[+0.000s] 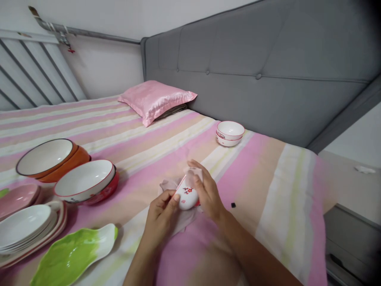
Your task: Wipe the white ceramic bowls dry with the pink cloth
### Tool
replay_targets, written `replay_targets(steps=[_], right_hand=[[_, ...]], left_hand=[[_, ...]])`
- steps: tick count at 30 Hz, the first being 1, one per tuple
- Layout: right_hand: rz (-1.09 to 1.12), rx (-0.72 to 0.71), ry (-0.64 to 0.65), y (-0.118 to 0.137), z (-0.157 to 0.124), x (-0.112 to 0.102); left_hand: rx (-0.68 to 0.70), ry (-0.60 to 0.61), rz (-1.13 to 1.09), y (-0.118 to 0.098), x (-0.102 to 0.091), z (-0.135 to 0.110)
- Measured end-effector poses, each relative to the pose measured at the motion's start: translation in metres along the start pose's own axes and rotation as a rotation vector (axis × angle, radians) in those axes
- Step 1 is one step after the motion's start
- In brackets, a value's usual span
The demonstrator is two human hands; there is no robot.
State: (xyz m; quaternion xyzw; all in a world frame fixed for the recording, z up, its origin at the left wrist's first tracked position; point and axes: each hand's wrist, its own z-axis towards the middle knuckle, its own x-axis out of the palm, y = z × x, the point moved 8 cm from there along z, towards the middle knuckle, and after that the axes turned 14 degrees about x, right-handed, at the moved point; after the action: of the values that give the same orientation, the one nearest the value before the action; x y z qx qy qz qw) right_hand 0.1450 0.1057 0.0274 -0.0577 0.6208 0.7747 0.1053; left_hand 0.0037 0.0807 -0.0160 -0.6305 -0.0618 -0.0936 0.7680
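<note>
Below the pink pillow (156, 99), both hands grip a small flowered bowl (187, 195) over a thin cloth (181, 224). The left hand (162, 216) pinches its rim and the right hand (208, 194) wraps its side. Stacked bowls (229, 133) sit right of the pillow; larger dishes (85, 182) crowd the space left-below it.

A single camera rides on the person's head, looking forward and down over the striped bed (268, 178) toward the grey headboard (268, 79) — which slants across the upper right, so the view is tilted. It sits close: the left hand (162, 216) and right hand (208, 194) lie low and central, well short of the headboard, near enough to read the red flowers on the small bowl (187, 196) they hold.
</note>
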Motion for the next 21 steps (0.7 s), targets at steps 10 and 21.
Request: replay_targets(steps=[10, 21], right_hand=[[-0.666, -0.423, 0.153, 0.042, -0.042, 0.052], [-0.414, -0.292, 0.071, 0.027, -0.019, 0.029]], left_hand=[[-0.014, -0.193, -0.255, 0.001, -0.01, -0.001], [0.0, -0.191, -0.221, -0.002, -0.007, 0.0]])
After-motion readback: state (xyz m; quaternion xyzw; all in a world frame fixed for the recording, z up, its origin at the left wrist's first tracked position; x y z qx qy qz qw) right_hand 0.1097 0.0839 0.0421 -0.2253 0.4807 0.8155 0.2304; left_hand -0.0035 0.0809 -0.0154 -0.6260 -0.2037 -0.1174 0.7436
